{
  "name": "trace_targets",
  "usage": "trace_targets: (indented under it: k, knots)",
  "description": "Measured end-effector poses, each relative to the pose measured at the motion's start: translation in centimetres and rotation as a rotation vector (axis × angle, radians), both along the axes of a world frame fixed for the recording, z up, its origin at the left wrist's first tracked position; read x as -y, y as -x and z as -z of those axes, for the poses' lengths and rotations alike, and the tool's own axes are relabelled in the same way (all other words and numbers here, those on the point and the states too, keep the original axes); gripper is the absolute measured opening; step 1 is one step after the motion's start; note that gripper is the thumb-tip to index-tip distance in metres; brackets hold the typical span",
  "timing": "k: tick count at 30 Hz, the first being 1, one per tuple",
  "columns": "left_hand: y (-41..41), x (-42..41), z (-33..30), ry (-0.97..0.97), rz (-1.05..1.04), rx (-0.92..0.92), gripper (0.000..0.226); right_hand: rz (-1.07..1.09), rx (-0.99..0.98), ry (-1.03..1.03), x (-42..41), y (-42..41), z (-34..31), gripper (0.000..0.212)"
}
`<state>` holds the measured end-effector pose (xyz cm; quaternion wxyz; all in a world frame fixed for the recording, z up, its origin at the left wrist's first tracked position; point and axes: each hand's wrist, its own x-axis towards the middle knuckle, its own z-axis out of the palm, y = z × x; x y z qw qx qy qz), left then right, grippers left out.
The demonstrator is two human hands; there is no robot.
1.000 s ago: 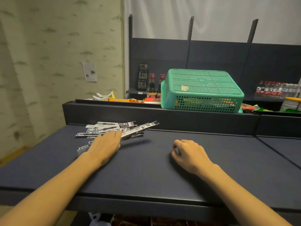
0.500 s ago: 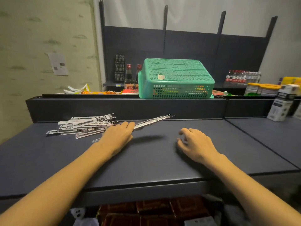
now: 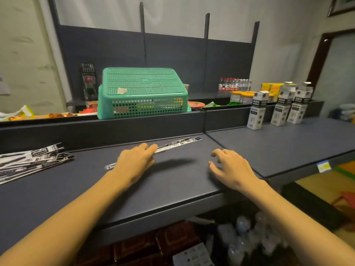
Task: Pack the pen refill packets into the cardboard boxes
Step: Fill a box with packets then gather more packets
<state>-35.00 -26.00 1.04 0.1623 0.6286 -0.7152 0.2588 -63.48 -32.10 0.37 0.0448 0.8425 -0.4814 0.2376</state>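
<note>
At the far left of the dark shelf top [image 3: 172,189] lies the loose pile of refill packets [image 3: 32,160], fanned flat with their long axes running roughly left to right, well apart from both hands. Next comes the left hand [image 3: 135,162], palm down over a few separated packets [image 3: 178,144]; its fingers lie over them, but whether they pinch or merely press them flat cannot be told. These strips point up and to the right, one end poking out behind the wrist, the other reaching past the fingertips. Further right, the right hand [image 3: 231,168] hovers just above the surface, fingers loosely spread and holding nothing. Far right, three upright cardboard boxes [image 3: 279,110] stand against the back ledge, so the packets probably must travel rightward, and the free right hand is nearer them.
</note>
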Motion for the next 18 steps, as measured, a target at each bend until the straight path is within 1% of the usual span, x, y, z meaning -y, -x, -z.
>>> trace_targets:
  k: [8,11,14,18]
  knots:
    - [12.1,4.9,0.5,-0.008,0.041,-0.011,0.017,0.033,-0.009,-0.022,3.5,12.1,0.0,0.034]
    - [16.6,6.7,0.5,-0.043,0.031,0.058,0.021,0.037,-0.010,-0.023,5.0,16.3,0.1,0.034]
    - [20.6,8.8,0.2,-0.017,0.049,0.071,0.026,0.047,-0.009,-0.030,6.2,20.3,0.0,0.034]
    - [25.9,11.4,-0.7,-0.037,0.109,0.101,0.019,0.100,-0.013,-0.027,7.8,25.3,-0.2,0.034]
